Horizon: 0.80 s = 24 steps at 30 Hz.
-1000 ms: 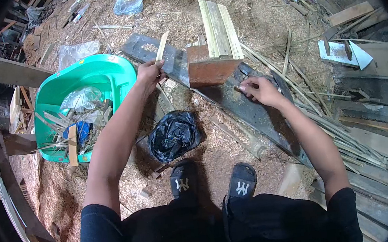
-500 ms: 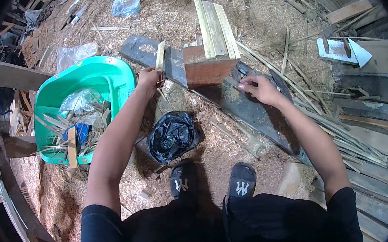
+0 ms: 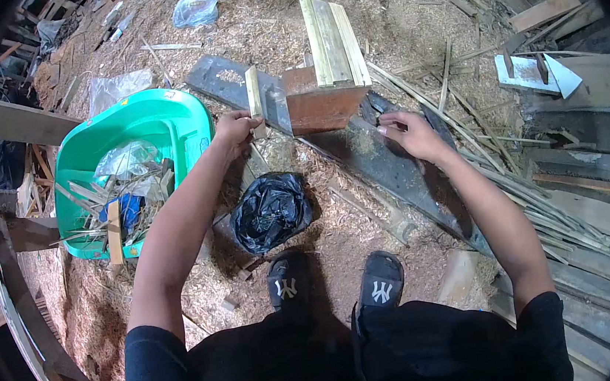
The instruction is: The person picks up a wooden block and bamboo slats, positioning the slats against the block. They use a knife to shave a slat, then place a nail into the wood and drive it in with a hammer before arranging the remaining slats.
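Between the thumb and fingers of my left hand (image 3: pixel 236 129) is a narrow wooden strip (image 3: pixel 254 93), standing nearly upright over the dark plank (image 3: pixel 392 170). Just right of it, a reddish-brown wooden block (image 3: pixel 325 112) rests on the plank with pale wooden slats (image 3: pixel 329 43) lying on top. My right hand (image 3: pixel 411 135) hovers at the plank's right part, beside the block, its thumb and fingers curled together. Whatever may be between those fingertips is too small to make out.
A green plastic tub (image 3: pixel 199 123) with scrap wood and plastic stands at left. An opened black plastic bag (image 3: pixel 270 213) sits before my feet. Long thin strips (image 3: pixel 537 203) and boards (image 3: pixel 591 294) lie at right. Wood shavings cover the ground.
My left hand has shifted slightly, and the strip's lower end now shows below the fingers. The right hand's fingers have drawn closer together, a little off the plank's surface.
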Each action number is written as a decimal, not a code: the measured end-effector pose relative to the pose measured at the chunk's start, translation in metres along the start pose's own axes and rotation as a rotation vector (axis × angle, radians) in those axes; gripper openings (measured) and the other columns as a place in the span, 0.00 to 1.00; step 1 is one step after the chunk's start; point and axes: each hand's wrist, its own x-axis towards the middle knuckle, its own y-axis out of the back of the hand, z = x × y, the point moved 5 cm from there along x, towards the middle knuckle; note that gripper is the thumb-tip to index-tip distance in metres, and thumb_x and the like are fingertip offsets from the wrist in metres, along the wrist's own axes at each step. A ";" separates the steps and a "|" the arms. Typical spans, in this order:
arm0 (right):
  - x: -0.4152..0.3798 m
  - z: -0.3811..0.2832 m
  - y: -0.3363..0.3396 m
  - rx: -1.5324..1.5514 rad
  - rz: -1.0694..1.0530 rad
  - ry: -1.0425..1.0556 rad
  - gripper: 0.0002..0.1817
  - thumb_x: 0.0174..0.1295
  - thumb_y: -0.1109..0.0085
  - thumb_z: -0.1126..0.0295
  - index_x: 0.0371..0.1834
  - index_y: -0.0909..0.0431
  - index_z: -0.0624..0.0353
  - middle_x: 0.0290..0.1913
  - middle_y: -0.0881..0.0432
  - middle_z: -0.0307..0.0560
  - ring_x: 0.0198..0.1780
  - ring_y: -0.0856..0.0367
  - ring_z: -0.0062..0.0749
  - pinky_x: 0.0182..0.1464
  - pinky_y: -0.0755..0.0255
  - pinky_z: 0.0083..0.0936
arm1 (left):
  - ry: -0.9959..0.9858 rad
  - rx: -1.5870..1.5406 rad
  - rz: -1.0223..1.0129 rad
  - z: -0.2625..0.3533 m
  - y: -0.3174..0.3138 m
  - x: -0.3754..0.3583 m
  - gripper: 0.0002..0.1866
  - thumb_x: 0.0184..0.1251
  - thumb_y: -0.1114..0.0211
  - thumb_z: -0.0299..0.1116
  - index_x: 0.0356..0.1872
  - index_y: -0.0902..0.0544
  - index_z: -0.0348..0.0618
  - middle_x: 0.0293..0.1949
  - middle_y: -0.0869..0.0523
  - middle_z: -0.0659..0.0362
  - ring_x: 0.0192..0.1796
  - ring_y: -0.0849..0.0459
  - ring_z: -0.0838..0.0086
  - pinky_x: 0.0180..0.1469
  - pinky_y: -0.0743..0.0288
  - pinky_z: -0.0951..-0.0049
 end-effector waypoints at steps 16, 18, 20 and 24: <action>-0.012 0.009 0.001 -0.019 -0.028 0.004 0.31 0.69 0.29 0.52 0.66 0.20 0.67 0.58 0.12 0.54 0.59 0.14 0.36 0.65 0.24 0.32 | 0.108 0.037 0.006 -0.026 0.006 -0.037 0.14 0.71 0.26 0.26 0.50 0.21 0.33 0.36 0.13 0.56 0.32 0.13 0.70 0.26 0.22 0.71; -0.015 0.009 0.002 -0.011 -0.029 0.005 0.32 0.69 0.29 0.51 0.66 0.20 0.67 0.59 0.13 0.54 0.59 0.15 0.36 0.65 0.24 0.33 | 0.094 0.035 -0.029 -0.028 0.010 -0.036 0.14 0.70 0.26 0.26 0.50 0.21 0.33 0.36 0.13 0.56 0.32 0.13 0.71 0.25 0.23 0.72; -0.017 0.010 0.002 -0.001 -0.029 0.005 0.32 0.69 0.30 0.51 0.65 0.20 0.67 0.59 0.13 0.54 0.59 0.15 0.36 0.65 0.24 0.33 | 0.081 0.034 -0.066 -0.032 0.012 -0.034 0.15 0.70 0.25 0.26 0.49 0.21 0.32 0.35 0.14 0.55 0.31 0.13 0.71 0.24 0.25 0.72; -0.020 0.023 0.004 -0.020 -0.034 0.017 0.33 0.69 0.30 0.49 0.65 0.20 0.67 0.59 0.13 0.55 0.60 0.15 0.37 0.65 0.24 0.33 | 0.106 0.071 -0.105 -0.037 0.011 -0.047 0.13 0.70 0.25 0.25 0.46 0.21 0.34 0.36 0.13 0.54 0.31 0.14 0.72 0.23 0.26 0.73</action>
